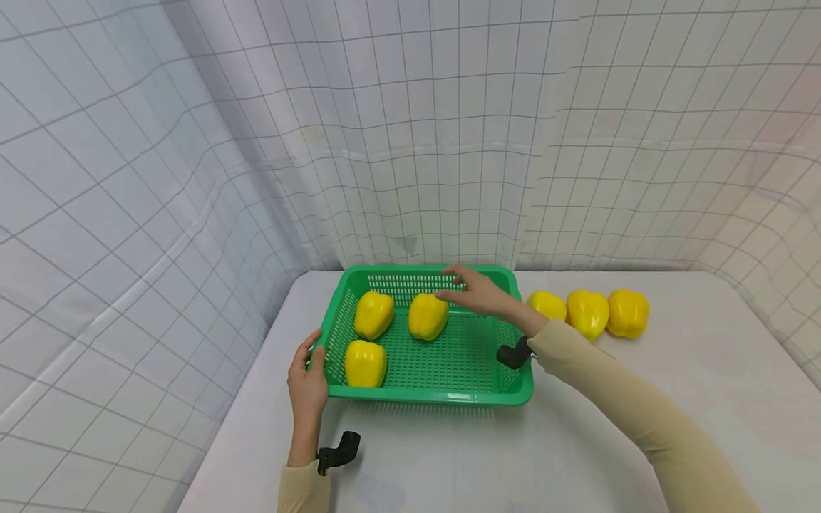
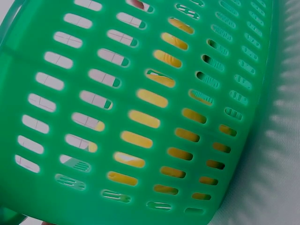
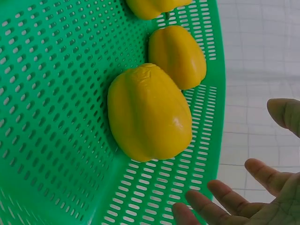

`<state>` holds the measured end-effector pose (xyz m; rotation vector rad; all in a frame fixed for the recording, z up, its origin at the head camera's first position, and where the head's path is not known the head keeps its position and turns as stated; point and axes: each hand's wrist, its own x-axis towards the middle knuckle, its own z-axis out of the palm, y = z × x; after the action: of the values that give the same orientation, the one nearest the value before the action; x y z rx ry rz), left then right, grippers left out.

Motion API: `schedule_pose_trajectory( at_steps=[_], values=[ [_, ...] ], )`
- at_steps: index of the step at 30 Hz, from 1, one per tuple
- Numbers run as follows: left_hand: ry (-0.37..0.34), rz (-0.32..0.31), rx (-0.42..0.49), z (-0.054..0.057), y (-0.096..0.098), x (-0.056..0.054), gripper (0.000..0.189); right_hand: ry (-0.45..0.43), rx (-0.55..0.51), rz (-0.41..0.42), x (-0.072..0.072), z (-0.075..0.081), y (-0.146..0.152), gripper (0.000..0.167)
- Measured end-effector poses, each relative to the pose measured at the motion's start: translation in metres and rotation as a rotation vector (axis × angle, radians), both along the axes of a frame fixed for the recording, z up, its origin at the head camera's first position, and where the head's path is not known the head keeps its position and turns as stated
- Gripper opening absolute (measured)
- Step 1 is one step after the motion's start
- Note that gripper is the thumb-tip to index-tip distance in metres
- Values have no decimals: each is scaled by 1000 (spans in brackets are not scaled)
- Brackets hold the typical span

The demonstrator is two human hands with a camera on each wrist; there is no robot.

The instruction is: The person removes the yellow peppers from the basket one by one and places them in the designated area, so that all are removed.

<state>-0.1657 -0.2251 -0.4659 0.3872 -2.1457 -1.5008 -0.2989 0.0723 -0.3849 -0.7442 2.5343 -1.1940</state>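
A green plastic basket [image 1: 442, 395] with slotted walls holds yellow bell peppers: a back-left one [image 1: 373, 315], a front-left one [image 1: 365, 364] and a middle one [image 1: 427, 316]. My left hand [image 1: 308, 381] grips the basket's left rim near the front corner. In the left wrist view, the slotted wall [image 2: 126, 84] fills most of the picture, yellow showing through its slots. Over the basket's back part hovers my right hand [image 1: 477, 292], beside the middle pepper. The right wrist view shows its fingers [image 3: 229, 199] spread, apart from the nearest pepper [image 3: 150, 115], with nothing held.
Right of the basket, three more yellow bell peppers lie in a row on the white table: a left one [image 1: 547, 305] partly behind my right forearm, a middle one [image 1: 587, 312] and a right one [image 1: 628, 313]. Grid-patterned white curtains [image 1: 442, 142] surround the table.
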Motion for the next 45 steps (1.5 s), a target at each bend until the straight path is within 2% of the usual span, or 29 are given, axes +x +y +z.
schedule_pose_trajectory(
  at_steps=[7, 12, 20, 27, 31, 37, 45],
  values=[
    [-2, 10, -10, 0, 0, 0, 35, -9, 80, 15, -9, -12, -13, 63],
    [2, 10, -12, 0, 1, -1, 35, 8, 134, -14, -13, -20, -22, 64],
    [-4, 8, -25, 1, 1, 0, 35, -54, 178, -75, -18, -29, -33, 63],
    [-2, 3, -20, 1, 1, 0, 35, -34, 210, -108, -20, -36, -44, 63],
    [-3, 7, -20, 0, 1, 1, 35, -41, 249, -119, -19, -40, -50, 68],
    [0, 9, -15, 0, 1, 1, 35, -91, 241, -160, -18, -44, -58, 77],
    [-3, -2, -8, 0, 1, 1, 36, -72, 238, -197, -16, -50, -65, 73]
  ],
)
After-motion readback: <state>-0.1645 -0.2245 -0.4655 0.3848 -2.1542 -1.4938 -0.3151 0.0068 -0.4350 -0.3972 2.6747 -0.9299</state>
